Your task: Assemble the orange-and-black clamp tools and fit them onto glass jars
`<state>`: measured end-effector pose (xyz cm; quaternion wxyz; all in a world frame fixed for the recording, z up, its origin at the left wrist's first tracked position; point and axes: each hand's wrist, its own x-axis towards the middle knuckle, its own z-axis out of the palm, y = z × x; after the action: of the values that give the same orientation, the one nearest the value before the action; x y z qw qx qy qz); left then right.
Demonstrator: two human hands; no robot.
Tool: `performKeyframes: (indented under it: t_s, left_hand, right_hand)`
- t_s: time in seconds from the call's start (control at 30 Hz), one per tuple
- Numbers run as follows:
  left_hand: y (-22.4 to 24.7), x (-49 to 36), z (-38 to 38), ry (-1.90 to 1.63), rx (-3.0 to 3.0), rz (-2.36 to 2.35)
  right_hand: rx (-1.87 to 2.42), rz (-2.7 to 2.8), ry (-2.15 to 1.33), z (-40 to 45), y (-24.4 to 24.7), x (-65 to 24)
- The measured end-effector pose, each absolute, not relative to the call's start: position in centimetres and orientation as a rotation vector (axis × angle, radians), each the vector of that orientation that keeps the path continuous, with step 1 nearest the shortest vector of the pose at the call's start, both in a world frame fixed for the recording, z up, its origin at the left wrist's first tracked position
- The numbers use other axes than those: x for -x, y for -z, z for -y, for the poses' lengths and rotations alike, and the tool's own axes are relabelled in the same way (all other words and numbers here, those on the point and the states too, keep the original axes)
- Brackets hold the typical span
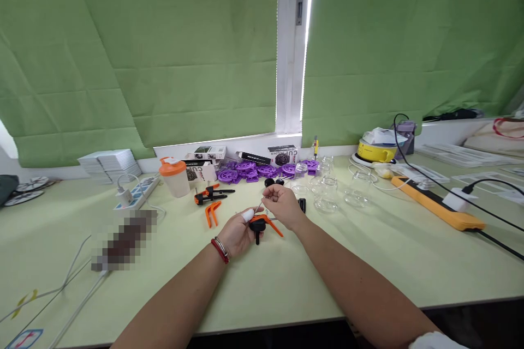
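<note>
My left hand [238,233] is closed around a black part with orange levers [268,220], which looks like a small bar clamp. Its thumb has a white covering. My right hand [282,204] pinches a thin metal rod [259,206] that slants down toward the part; whether its tip touches is hidden by fingers. To the left on the table lie a black-and-orange clamp [210,194] and loose orange levers [212,214]. Small black pieces [269,182] lie behind my right hand, and another black piece [302,205] is just right of it.
Purple plastic wheel-like parts [245,169] and cup holder boxes [283,156] line the back. Clear glass cups [326,196] stand at right, near an orange power strip [438,204]. At left are an orange-lidded shaker cup [174,176], a white power strip [141,192] and cables.
</note>
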<state>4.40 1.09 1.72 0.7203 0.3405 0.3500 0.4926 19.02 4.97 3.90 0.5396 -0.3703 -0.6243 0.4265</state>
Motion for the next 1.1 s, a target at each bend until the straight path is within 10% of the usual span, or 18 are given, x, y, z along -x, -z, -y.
performKeyframes:
  t_s: [1.1]
  left_hand:
    - [-0.7, -4.2, -1.6, -1.107, -0.789, -0.671]
  right_hand:
    - [0.935, 2.218, -0.614, -3.4, -3.9, -19.1]
